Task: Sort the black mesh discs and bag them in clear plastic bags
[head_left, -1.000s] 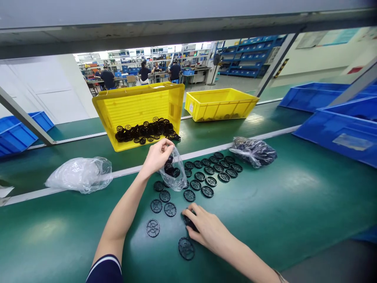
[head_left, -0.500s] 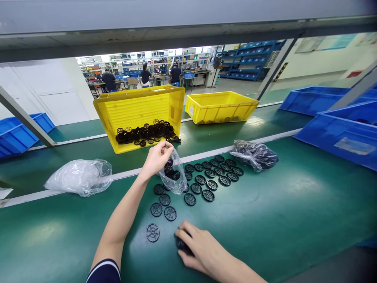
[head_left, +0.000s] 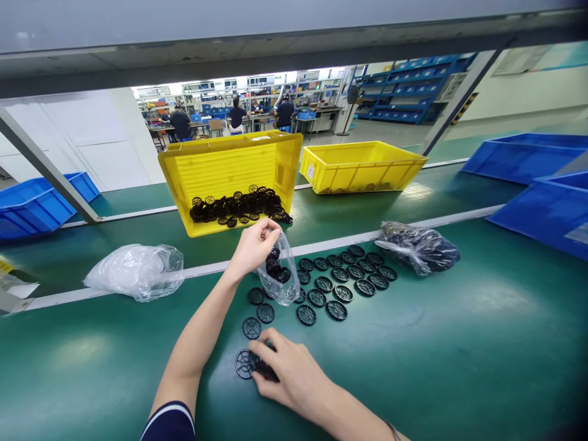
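The right hand, fingers curled closed over a few black plastic discs, rests on the green belt just right of a lone spoked disc, while the left hand pinches the neck of a clear plastic bag.

I'm working at a green conveyor bench, with black spoked plastic discs lying flat across it in loose rows and a knotted bag of dark parts sitting beside them. Beyond a white rail, a farther green belt is carrying a yellow crate and a crumpled clear bag.
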Action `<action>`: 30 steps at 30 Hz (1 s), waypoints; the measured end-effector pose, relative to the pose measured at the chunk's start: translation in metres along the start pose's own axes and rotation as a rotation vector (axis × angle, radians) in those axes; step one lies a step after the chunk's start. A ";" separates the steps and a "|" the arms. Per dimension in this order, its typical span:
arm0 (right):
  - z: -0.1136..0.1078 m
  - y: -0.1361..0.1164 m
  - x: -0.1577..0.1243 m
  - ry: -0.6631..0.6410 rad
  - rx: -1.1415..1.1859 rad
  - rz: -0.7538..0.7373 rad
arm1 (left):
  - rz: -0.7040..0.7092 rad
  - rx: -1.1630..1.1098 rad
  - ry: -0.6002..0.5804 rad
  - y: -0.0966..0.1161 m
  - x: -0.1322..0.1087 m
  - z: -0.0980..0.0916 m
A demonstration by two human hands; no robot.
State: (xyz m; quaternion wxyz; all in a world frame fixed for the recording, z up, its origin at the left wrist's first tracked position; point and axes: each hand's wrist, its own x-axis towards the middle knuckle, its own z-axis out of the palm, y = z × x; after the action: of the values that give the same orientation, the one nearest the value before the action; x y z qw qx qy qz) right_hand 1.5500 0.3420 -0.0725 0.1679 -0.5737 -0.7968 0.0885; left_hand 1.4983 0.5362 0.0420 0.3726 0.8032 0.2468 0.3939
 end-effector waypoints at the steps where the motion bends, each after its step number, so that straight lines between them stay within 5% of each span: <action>1: 0.003 -0.008 0.004 -0.021 -0.014 -0.029 | 0.001 0.003 0.001 0.000 0.000 0.000; 7: 0.034 -0.035 0.020 -0.187 -0.215 -0.044 | -0.012 -0.001 0.006 0.001 -0.001 -0.002; 15: -0.013 -0.008 0.039 -0.057 -0.114 0.088 | -0.009 -0.038 0.012 0.002 -0.001 -0.004; 22: -0.004 -0.018 0.057 -0.265 -0.273 0.118 | -0.019 -0.037 0.017 0.000 0.000 -0.006; 30: -0.035 -0.003 0.054 -0.405 -0.267 0.156 | -0.040 -0.038 0.014 0.002 0.000 -0.007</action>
State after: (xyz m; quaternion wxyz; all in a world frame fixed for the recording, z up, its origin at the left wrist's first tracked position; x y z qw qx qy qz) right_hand 1.5452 0.3900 -0.0302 -0.0795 -0.6213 -0.7720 0.1085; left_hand 1.4932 0.5382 0.0462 0.3939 0.7882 0.2576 0.3966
